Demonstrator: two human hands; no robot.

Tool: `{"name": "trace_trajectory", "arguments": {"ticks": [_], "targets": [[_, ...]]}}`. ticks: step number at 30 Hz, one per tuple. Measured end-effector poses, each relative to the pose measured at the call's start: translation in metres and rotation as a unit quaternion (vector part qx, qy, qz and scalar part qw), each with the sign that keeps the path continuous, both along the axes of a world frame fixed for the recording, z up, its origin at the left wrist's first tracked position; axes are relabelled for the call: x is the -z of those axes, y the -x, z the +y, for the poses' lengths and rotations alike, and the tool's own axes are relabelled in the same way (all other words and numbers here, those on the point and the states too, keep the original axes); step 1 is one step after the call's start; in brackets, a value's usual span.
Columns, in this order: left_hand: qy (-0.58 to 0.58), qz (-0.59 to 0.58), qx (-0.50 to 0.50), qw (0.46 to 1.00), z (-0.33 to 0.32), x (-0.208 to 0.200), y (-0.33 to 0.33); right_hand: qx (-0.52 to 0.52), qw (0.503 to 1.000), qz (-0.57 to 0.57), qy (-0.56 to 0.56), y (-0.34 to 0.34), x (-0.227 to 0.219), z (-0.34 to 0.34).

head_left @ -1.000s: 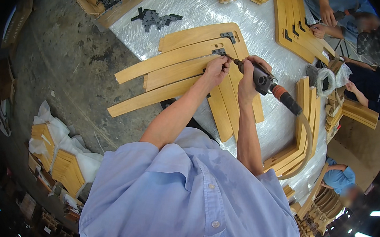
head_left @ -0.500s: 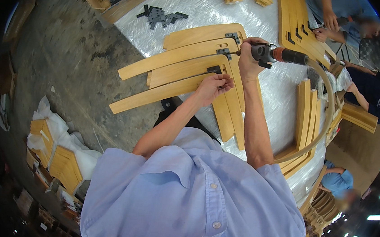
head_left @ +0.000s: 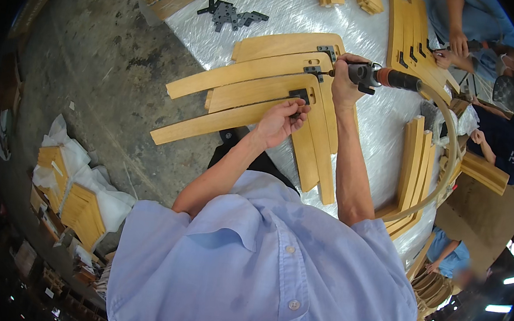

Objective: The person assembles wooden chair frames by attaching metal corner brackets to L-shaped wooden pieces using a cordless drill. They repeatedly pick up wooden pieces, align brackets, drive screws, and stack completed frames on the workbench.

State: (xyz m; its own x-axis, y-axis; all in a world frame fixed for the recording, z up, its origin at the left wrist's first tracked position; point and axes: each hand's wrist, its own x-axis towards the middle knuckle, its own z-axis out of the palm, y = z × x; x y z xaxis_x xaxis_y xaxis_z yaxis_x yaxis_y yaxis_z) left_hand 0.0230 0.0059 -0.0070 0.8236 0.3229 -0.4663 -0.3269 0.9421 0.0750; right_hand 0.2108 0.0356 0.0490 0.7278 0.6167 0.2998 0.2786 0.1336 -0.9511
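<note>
Now hands apart: right hand (head_left: 346,86) alone clamps power driver (head_left: 362,75), bit at middle bracket (head_left: 312,72) on wooden frames (head_left: 254,92); left hand (head_left: 279,124), beside bit moments ago, curls near lower bracket (head_left: 300,94), grip unclear, leaving driver steadied one-handed.

R fingers (head_left: 341,75) on driver (head_left: 367,76), L fingers (head_left: 290,106) nr blk bracket (head_left: 300,94), wood pcs (head_left: 246,73) on tbl (head_left: 374,119)
</note>
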Motion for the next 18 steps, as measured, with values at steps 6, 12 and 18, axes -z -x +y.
{"name": "trace_trajectory", "arguments": {"ticks": [6, 12, 18], "targets": [[-0.048, 0.08, 0.022, 0.995, 0.006, -0.013, -0.003, -0.01, 0.999, 0.032, -0.007, -0.007, -0.011, 0.0], [-0.09, 0.122, 0.045, 0.987, 0.014, -0.032, -0.006, 0.079, 0.993, 0.083, -0.016, 0.001, -0.049, -0.03], [-0.141, 0.116, 0.068, 0.981, 0.023, -0.031, -0.021, 0.059, 0.988, 0.085, -0.118, 0.009, -0.078, -0.068]]}}
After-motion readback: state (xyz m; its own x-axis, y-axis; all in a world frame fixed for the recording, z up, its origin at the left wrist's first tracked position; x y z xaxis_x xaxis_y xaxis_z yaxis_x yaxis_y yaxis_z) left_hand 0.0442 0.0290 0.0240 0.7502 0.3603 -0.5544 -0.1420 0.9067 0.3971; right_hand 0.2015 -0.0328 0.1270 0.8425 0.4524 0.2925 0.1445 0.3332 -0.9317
